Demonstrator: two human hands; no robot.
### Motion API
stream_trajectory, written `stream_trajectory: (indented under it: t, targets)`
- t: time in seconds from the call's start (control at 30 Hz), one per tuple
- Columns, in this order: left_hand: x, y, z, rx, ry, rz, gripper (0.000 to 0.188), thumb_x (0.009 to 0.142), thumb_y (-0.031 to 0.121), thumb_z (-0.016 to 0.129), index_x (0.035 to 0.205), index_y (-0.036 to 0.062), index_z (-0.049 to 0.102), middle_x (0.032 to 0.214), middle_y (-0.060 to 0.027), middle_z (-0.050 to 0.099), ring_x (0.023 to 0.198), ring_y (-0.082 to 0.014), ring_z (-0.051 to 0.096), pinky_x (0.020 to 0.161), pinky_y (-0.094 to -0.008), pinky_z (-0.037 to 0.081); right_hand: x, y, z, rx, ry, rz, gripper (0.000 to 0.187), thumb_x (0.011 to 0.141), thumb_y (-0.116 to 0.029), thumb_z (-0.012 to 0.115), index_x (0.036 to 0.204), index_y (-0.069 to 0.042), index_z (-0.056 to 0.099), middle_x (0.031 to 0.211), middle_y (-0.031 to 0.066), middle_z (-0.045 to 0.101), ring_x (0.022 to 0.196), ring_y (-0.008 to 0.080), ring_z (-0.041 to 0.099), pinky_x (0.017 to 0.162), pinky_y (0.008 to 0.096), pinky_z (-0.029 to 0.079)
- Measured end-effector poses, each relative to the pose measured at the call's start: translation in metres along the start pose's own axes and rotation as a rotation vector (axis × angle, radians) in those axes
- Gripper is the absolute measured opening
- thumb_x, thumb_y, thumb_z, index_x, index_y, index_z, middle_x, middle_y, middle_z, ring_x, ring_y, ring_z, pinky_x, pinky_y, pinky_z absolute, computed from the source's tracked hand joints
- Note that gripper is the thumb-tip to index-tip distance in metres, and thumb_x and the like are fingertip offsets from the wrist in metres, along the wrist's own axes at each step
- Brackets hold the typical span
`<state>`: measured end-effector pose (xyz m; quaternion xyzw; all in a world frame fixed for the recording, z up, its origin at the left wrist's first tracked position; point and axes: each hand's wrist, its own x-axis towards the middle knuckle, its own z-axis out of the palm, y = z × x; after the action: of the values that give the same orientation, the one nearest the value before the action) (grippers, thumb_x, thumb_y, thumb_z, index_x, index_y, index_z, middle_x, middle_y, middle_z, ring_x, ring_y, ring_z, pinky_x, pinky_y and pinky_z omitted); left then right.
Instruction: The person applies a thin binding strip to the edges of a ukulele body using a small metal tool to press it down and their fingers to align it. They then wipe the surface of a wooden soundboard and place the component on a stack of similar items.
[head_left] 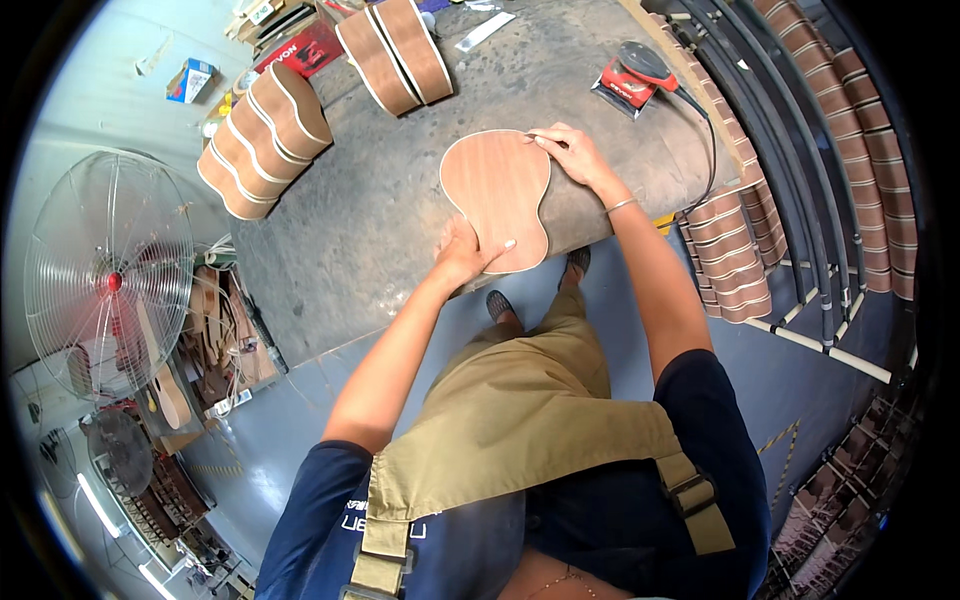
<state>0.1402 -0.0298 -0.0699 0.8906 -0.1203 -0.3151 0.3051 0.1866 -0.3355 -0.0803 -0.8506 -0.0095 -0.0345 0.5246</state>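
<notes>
Nearest of all is the person's own front: a dark blue shirt and an olive apron (pixel 545 420) with strap buckles, filling the lower middle of the view, with both bare forearms reaching up and away from it to the workbench (pixel 380 210). That bench is a broad grey, dusty slab across the upper middle, its near edge running just beyond the apron.

On the left stands a big round wire-guard fan (pixel 108 275) with a red hub, on the blue-grey floor. On the right, stacks of curved wooden guitar sides (pixel 735 265) stand in rows beside dark curved pipes.

On the bench near its front edge lies the guitar body (pixel 498 195), flat side up, brown wood with a pale edge binding. Its long axis runs roughly away from the person, tilted slightly: one rounded end overhangs the bench edge toward the person, the other points up and away toward the far side.

Further back on the bench, two groups of unfinished guitar bodies stand on edge: one group at upper left (pixel 265 135), another at top centre (pixel 395 50). A red and black sander (pixel 632 78) rests at the upper right, its cord trailing over the edge.

The left hand (pixel 465 252) is clamped on the near end of the guitar body, thumb on top, fingers under. The right hand (pixel 572 150) rests fingers together on the far right edge, pinching something small that I cannot make out; a thin bracelet circles that wrist.
</notes>
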Motion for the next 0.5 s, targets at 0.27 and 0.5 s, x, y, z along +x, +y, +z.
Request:
stream_trajectory:
  t: [0.27,0.5]
  targets:
    - [-0.005,0.006,0.001,0.028,0.016,-0.029,0.112,0.08,0.073,0.082,0.146,-0.0064,0.038,0.154,-0.0293,0.045,0.147,-0.0441,0.042,0.115,-0.0673,0.033,-0.085,0.002,0.054,0.237,0.286,0.093,0.025,0.107,-0.015,0.065,0.127,-0.006,0.078,0.1,0.0057,0.072,0.082,0.0108,0.061,0.074,0.0272,0.049]
    - [-0.001,0.003,-0.002,0.056,0.009,-0.001,0.11,0.081,0.075,0.08,0.144,-0.0065,0.04,0.15,-0.0286,0.048,0.147,-0.0434,0.042,0.112,-0.069,0.034,-0.127,-0.024,0.058,0.266,0.062,0.046,0.025,0.106,-0.012,0.066,0.127,-0.005,0.078,0.092,0.0046,0.066,0.082,0.0118,0.058,0.076,0.0271,0.048]
